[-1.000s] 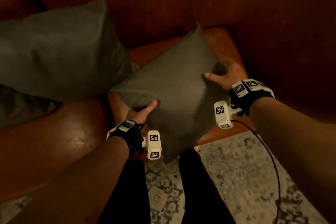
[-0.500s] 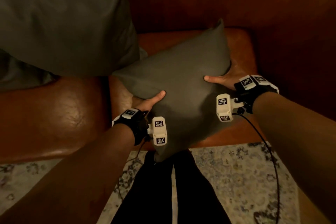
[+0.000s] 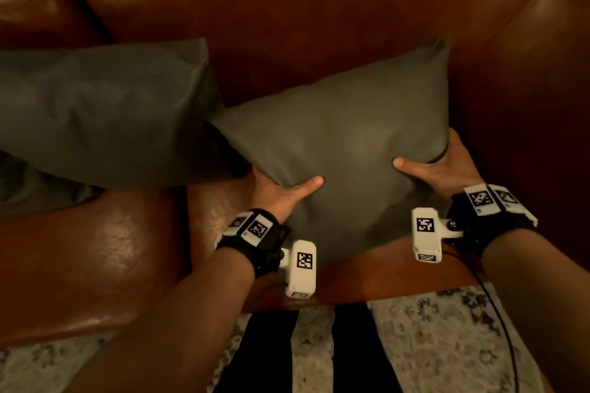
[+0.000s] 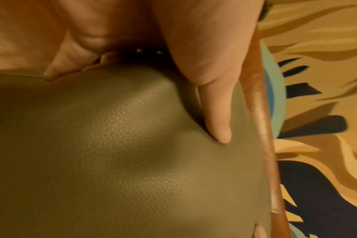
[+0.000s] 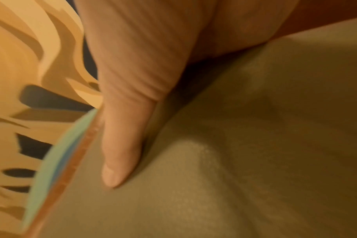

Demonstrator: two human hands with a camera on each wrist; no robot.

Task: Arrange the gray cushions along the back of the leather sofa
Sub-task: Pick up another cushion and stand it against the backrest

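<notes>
A gray cushion [image 3: 344, 150] leans tilted against the brown leather sofa back [image 3: 287, 19], at the right end of the seat. My left hand [image 3: 281, 191] grips its lower left edge, thumb pressed into the front face. My right hand [image 3: 440, 166] grips its right edge the same way, fingers hidden behind it. In the left wrist view my thumb [image 4: 216, 116] dents the gray cushion [image 4: 122, 153]. The right wrist view shows my thumb [image 5: 122, 145] sunk in the gray cushion [image 5: 234, 169]. A second gray cushion [image 3: 102, 112] leans on the back to the left, and the two overlap.
The sofa's right armrest [image 3: 530, 80] rises close beside the held cushion. Another gray piece [image 3: 28, 188] peeks out under the left cushion. A patterned rug [image 3: 431, 344] lies in front of the seat edge [image 3: 383, 277], and my legs in dark trousers [image 3: 354, 351] stand on it.
Both hands have carried the cushion up and back toward the sofa back. It has turned from corner-up to nearly square and now meets the left cushion.
</notes>
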